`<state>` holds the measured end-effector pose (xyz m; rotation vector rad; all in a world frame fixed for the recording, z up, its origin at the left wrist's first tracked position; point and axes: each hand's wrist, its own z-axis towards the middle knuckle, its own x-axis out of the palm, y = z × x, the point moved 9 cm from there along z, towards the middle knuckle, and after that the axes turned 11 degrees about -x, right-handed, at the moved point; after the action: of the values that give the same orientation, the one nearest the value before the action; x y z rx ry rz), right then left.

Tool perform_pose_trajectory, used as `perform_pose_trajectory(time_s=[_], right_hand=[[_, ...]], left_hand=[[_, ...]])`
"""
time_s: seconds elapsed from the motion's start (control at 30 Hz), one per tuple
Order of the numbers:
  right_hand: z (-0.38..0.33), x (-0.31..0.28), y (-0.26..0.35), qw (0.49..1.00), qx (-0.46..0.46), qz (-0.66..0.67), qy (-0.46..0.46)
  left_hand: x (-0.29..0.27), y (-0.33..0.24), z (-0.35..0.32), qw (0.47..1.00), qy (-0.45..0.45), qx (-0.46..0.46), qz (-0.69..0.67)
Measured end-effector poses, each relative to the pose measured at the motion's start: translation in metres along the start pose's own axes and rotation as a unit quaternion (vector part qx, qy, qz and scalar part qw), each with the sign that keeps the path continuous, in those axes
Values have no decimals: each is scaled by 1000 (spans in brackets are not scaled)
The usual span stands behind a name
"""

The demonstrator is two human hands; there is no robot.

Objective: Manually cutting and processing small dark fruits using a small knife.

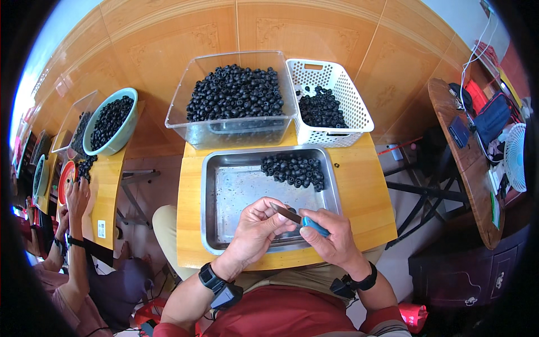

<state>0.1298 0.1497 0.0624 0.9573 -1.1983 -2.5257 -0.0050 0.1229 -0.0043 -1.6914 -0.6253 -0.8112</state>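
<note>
Both hands over steel tray's (224, 194) near edge: right hand (331, 236) clamped on blue-handled knife (297, 218), left hand (255, 227) pinching something small, can't tell what. Small pile of dark berries (295, 170) at tray's 1 o'clock. Clear bin (233, 95) at 12 heaped, white basket (331, 104) part-filled; judging bulk left.

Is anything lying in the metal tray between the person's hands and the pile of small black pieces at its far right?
Nothing visible. The left hand and right hand, holding a blue-handled knife, sit over the metal tray; only bare tray floor separates them from the black pieces.

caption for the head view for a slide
Right hand holds a blue-handled knife against the left hand over a steel tray.
</note>
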Motion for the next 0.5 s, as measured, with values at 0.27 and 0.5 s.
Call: perform_pose_trajectory(time_s=[0.27, 0.5], right_hand=[[1, -1, 7, 1000, -17, -10, -7], [0, 0, 2, 999, -15, -34, -19]], left_hand=[[-1, 1, -4, 1000, -3, 4, 2], [7, -7, -15, 1000, 15, 27, -4]])
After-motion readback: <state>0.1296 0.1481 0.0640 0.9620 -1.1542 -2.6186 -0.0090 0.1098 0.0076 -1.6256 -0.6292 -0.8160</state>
